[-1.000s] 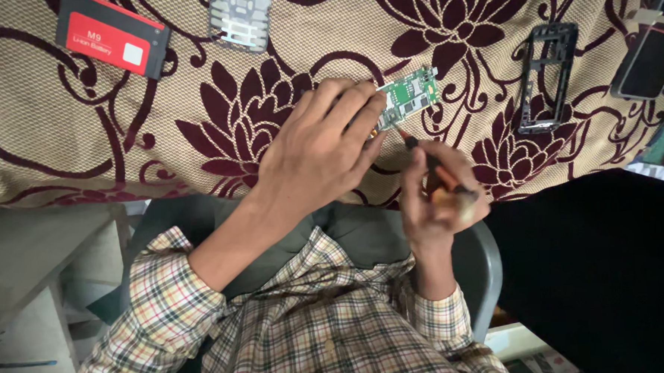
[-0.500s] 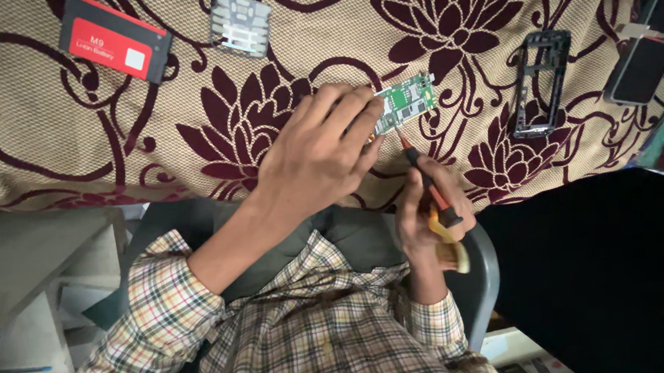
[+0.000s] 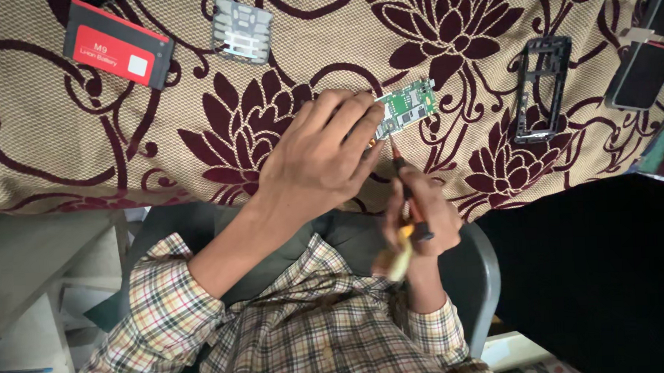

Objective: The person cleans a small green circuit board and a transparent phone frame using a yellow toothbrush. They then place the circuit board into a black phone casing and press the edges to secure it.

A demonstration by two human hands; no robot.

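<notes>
Head view: the left hand (image 3: 320, 161) pins the green circuit board (image 3: 407, 108) flat on the patterned cloth (image 3: 159, 157) — steadying it — while the right hand (image 3: 419, 220) grips a screwdriver (image 3: 405, 187), tip at the board's near edge.

1. A small phone repair spot, set up at home or in a modest shop.
2. A flowered cloth (image 3: 196, 140) covers the bench.
3. Phone parts lie spread out: circuit board (image 3: 407, 107), battery (image 3: 117, 43), keypad (image 3: 242, 29), frame (image 3: 541, 88).

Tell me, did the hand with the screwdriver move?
Yes. The right hand holding the screwdriver slid a little toward the person's body, away from the black phone frame on the cloth.
</notes>
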